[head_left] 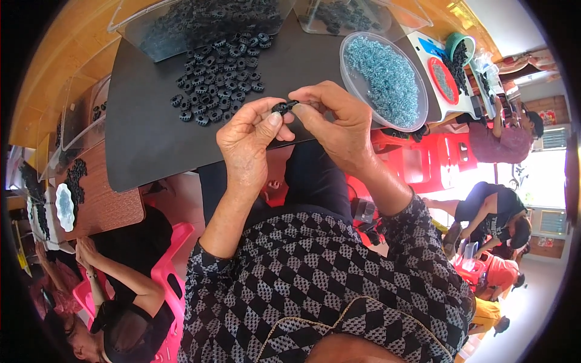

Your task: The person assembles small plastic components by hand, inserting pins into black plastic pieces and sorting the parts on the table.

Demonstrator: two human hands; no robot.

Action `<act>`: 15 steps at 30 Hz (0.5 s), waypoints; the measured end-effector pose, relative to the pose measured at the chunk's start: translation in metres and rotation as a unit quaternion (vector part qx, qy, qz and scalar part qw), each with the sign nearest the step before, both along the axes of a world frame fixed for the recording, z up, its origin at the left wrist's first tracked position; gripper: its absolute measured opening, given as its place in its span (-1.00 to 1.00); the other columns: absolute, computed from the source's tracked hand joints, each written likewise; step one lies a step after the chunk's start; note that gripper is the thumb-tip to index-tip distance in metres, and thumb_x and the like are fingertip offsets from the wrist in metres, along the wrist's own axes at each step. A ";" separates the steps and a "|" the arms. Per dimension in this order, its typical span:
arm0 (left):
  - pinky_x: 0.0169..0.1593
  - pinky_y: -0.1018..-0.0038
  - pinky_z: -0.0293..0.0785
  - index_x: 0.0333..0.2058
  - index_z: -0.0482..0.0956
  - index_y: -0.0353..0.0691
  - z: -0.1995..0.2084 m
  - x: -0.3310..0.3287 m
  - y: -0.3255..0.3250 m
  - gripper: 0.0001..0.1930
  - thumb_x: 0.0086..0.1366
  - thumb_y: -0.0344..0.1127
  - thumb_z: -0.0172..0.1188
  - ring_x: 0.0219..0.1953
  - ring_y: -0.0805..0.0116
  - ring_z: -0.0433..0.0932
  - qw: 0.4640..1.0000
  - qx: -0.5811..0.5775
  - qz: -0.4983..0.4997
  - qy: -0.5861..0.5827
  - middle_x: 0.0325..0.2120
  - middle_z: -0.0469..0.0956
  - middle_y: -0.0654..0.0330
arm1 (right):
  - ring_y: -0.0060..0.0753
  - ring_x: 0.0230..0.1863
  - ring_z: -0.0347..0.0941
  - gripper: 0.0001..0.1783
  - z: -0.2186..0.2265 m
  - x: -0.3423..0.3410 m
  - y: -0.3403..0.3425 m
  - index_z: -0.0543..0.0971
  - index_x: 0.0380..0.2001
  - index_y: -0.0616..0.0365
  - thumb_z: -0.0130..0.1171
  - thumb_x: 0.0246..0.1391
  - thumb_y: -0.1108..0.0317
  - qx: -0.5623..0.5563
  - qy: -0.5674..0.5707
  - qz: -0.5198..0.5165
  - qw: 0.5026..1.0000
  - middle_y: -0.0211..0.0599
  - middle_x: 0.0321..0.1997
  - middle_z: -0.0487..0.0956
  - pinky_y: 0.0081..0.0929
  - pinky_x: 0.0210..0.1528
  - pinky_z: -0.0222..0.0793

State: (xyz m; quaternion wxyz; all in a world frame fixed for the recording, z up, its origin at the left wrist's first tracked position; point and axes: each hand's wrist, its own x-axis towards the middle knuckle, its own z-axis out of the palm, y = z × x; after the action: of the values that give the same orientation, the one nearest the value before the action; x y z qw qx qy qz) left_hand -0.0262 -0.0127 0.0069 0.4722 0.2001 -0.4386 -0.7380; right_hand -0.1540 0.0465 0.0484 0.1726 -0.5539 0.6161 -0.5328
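Over the near edge of the dark table (145, 139), my left hand (248, 136) pinches a small black ring-shaped part (280, 109) between thumb and fingers. Close against it, my right hand (339, 121) has thumb and forefinger pressed together at the part's right side, where a small dark piece shows; its exact kind is too small to tell. Beyond my hands lies a loose pile of similar black ring-shaped parts (218, 78). To the right stands a round clear tub (419, 121) full of small bluish, shiny coil-like pieces (384, 75).
Clear bins (151, 48) with more black parts stand at the back. Right of the tub are a white tray (451, 107), a red dish (445, 81) and a green bowl (463, 42). A brown table (115, 212) is at left. Other people sit on both sides, near pink and red chairs (175, 254).
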 end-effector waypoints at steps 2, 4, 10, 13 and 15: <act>-0.38 0.66 0.44 -0.19 0.48 -0.47 -0.001 0.001 0.000 -0.80 0.19 -0.55 0.08 -0.52 0.51 0.49 1.000 -0.004 0.000 -0.005 -0.44 0.55 0.12 | -0.73 -0.41 0.41 -0.82 0.000 0.000 0.000 0.58 -0.32 0.25 0.14 -0.07 0.58 -0.001 0.008 0.001 1.000 -0.43 -0.42 0.52 -0.74 -0.41 0.24; -0.37 0.66 0.43 -0.19 0.49 -0.46 0.000 0.001 0.000 -0.80 0.19 -0.54 0.09 -0.52 0.52 0.49 1.000 -0.008 -0.002 -0.010 -0.43 0.55 0.13 | -0.73 -0.42 0.41 -0.82 0.001 0.000 0.000 0.58 -0.32 0.25 0.14 -0.07 0.58 -0.003 0.017 0.001 1.000 -0.43 -0.42 0.52 -0.74 -0.40 0.24; -0.37 0.68 0.43 -0.20 0.50 -0.46 -0.002 0.004 0.000 -0.81 0.20 -0.52 0.10 -0.52 0.53 0.48 1.000 -0.020 -0.001 -0.012 -0.43 0.55 0.14 | -0.51 -0.52 0.40 -0.85 0.002 0.001 -0.003 0.55 -0.39 0.24 0.14 -0.13 0.54 -0.018 0.049 0.002 0.999 -0.31 -0.51 0.49 -0.58 -0.49 0.30; -0.38 0.69 0.42 -0.20 0.50 -0.45 -0.003 0.003 0.001 -0.81 0.20 -0.53 0.10 -0.52 0.55 0.48 0.999 -0.028 0.004 -0.020 -0.44 0.55 0.15 | -0.46 -0.53 0.39 -0.85 0.000 -0.001 -0.003 0.55 -0.40 0.24 0.13 -0.14 0.55 -0.027 0.053 0.009 0.998 -0.30 -0.52 0.48 -0.54 -0.50 0.29; -0.38 0.69 0.42 -0.20 0.51 -0.44 -0.005 0.003 0.002 -0.82 0.20 -0.54 0.09 -0.52 0.55 0.48 0.999 -0.027 0.012 -0.028 -0.44 0.55 0.16 | -0.67 -0.48 0.37 -0.83 -0.001 -0.003 -0.002 0.57 -0.35 0.28 0.14 -0.10 0.59 -0.016 0.103 0.019 0.994 -0.38 -0.44 0.49 -0.69 -0.44 0.28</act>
State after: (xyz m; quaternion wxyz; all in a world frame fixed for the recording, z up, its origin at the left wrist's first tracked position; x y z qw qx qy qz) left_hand -0.0229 -0.0109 0.0024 0.4742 0.2131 -0.4688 -0.7141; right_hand -0.1566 0.0444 0.0473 0.1095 -0.6204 0.6113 -0.4789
